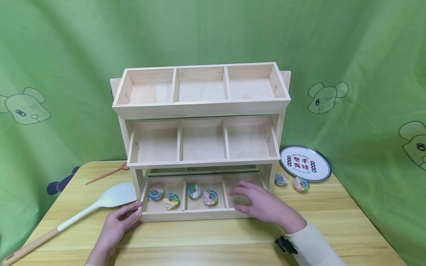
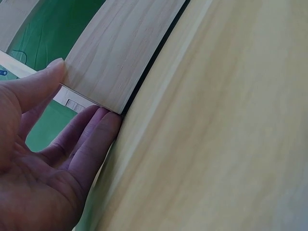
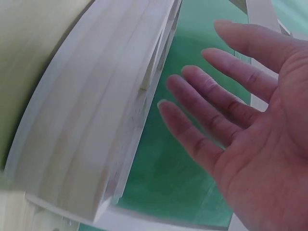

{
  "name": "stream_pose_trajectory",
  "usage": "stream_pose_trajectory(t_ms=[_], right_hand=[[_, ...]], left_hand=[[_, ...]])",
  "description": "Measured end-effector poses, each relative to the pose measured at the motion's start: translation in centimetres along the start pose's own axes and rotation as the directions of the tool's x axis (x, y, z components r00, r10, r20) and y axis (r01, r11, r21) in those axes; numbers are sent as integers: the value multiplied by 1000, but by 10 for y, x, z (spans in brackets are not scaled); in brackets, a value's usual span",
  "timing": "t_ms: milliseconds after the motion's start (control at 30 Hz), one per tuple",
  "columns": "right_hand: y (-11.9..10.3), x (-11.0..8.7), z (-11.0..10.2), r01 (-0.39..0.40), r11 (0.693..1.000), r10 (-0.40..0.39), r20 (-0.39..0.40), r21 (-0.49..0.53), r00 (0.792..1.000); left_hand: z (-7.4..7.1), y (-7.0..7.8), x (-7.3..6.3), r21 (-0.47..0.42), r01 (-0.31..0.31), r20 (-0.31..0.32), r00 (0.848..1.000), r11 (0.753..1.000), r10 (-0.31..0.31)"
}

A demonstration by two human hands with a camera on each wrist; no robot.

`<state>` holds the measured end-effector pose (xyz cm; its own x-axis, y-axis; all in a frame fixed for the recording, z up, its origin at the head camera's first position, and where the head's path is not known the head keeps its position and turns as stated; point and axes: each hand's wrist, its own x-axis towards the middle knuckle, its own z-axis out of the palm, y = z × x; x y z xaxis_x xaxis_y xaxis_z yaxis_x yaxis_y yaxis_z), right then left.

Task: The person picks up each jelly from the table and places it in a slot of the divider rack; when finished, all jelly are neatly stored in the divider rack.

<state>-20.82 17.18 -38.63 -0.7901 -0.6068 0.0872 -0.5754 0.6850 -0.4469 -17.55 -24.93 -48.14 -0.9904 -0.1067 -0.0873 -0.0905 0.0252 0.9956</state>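
A three-tier wooden rack (image 1: 201, 111) with divided trays stands on the table. My left hand (image 1: 116, 225) holds the front left corner of its bottom tray (image 1: 196, 215). In the left wrist view the thumb (image 2: 41, 84) lies at the board's upper corner, the fingertips at its lower corner. Over the tray's right compartment hovers my right hand (image 1: 263, 203), fingers spread and loosely bent, holding nothing. Small jelly cups with colourful lids lie in the tray: two in the left compartment (image 1: 156, 192), two in the middle one (image 1: 210, 197).
Right of the rack are two more jelly cups (image 1: 301, 184) and a white oval plate (image 1: 305, 163) with red characters. A white spatula (image 1: 116, 195) with a wooden handle and a brown wooden spoon (image 1: 108, 174) lie at the left. Green curtain (image 1: 366, 55) hangs behind.
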Motion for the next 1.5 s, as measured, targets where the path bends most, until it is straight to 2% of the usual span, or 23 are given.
stream_pose_trajectory(t_ms=[467, 900, 1500], right_hand=[[11, -25, -5, -21, 1000, 20, -29, -10, 999], [25, -48, -18, -82, 996, 83, -47, 32, 995], [47, -64, -28, -114, 992, 117, -80, 46, 990]], left_hand=[[0, 0, 1, 7, -6, -5, 1000, 1000, 6], [0, 0, 0, 4, 3, 0, 1000, 1000, -3], [-1, 0, 0, 16, 2, 2, 1000, 1000, -2]])
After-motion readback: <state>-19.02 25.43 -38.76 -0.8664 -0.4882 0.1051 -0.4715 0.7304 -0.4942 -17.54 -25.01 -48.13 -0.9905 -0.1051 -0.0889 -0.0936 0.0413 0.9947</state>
